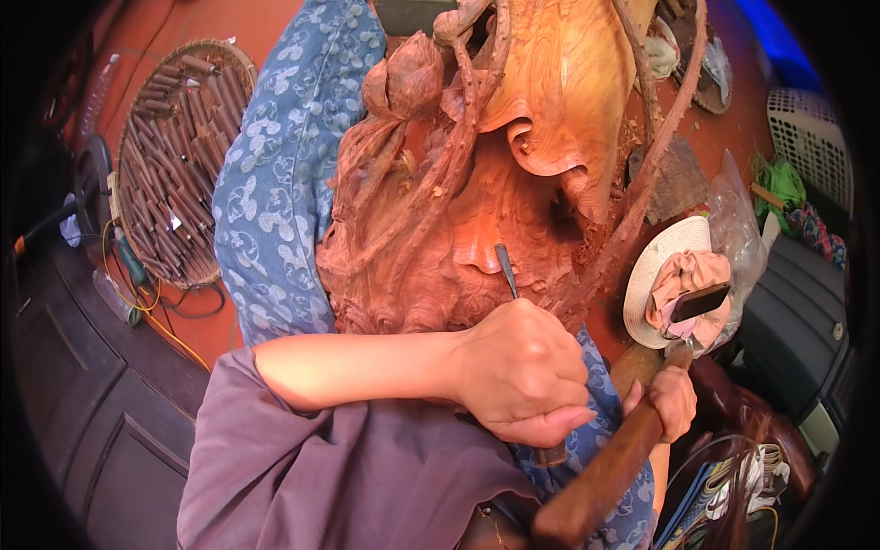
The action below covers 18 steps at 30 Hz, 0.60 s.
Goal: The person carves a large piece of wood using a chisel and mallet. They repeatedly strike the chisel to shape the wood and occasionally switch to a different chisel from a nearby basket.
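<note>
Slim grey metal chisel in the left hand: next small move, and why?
Probably a light tap on the chisel with the brown wooden club in the right hand: the left hand holds it, blade pointing at the reddish carved wood, handle end exposed; the club is near that end but apart.

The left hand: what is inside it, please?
The left hand grips a chisel: its metal blade shows above the fist, the brown handle's end below. The part between is covered.
</note>
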Motion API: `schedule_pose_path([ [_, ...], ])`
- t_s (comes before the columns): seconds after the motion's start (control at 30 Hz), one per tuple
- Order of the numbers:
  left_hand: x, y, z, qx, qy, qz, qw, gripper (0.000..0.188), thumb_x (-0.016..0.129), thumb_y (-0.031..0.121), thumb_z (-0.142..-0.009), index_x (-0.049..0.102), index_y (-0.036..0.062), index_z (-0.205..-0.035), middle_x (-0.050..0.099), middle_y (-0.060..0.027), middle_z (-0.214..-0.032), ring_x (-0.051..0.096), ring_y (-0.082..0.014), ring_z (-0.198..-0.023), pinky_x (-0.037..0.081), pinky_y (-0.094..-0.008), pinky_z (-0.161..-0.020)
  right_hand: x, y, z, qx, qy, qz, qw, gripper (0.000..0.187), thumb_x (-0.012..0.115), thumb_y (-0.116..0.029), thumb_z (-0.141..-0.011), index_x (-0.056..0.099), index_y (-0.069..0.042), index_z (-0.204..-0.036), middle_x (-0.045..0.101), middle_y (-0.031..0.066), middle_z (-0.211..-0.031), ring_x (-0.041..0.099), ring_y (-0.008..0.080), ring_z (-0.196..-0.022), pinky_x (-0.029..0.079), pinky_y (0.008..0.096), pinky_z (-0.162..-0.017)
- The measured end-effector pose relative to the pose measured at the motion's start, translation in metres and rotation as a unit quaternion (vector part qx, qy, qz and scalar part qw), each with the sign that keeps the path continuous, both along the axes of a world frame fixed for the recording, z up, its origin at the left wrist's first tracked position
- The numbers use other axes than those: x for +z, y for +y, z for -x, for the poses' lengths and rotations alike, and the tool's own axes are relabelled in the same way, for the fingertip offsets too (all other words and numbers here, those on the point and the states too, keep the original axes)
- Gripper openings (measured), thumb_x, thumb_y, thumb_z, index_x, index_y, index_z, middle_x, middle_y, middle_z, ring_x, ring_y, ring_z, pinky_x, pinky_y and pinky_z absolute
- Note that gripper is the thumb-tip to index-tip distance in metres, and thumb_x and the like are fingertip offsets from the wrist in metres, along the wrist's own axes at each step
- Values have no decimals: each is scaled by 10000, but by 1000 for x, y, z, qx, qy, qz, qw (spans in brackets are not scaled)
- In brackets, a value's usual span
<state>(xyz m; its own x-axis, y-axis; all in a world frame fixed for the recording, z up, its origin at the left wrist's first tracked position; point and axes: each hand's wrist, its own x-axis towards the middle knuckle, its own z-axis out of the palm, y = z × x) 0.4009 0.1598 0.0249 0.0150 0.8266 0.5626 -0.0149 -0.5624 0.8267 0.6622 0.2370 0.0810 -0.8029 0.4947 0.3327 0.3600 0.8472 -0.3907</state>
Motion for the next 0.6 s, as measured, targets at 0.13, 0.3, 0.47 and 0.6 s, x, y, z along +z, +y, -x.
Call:
schedule_pose_path([
  [0.13, -2, 2, 0, -14, 3, -13, 1000, 260, 615, 202, -791, 482, 118, -584, 421, -16, -595, 483, -200, -503, 377, -344, -430, 4, 2, 0, -9, -28, -6, 1000, 263, 735, 34, -689, 500, -49, -772, 553, 102, -669, 555, 279, -565, 517, 411, -562],
  [0.3, -4, -1, 4, -22, 34, -12, 999, 234, 597, 198, -790, 509, 112, -591, 419, -24, -594, 494, -209, -510, 375, -349, -432, -6, 4, -6, 40, 11, -10, 999, 283, 740, 40, -674, 529, -45, -842, 558, 98, -675, 563, 275, -573, 528, 409, -572],
  [0.47, -3, -1, 8, -44, 28, -7, 999, 218, 575, 180, -763, 486, 108, -578, 408, -30, -581, 482, -221, -500, 374, -359, -438, 2, 3, -5, 27, -24, -29, 999, 318, 744, 52, -660, 525, -42, -871, 572, 96, -705, 575, 278, -600, 533, 410, -581],
  [0.6, 0, -3, 14, -79, 64, 18, 995, 209, 558, 160, -736, 452, 99, -565, 417, -42, -576, 476, -236, -497, 374, -371, -442, -5, 5, -1, 16, -46, -54, 997, 277, 736, 63, -664, 524, -39, -810, 550, 83, -696, 577, 277, -615, 529, 404, -585],
])
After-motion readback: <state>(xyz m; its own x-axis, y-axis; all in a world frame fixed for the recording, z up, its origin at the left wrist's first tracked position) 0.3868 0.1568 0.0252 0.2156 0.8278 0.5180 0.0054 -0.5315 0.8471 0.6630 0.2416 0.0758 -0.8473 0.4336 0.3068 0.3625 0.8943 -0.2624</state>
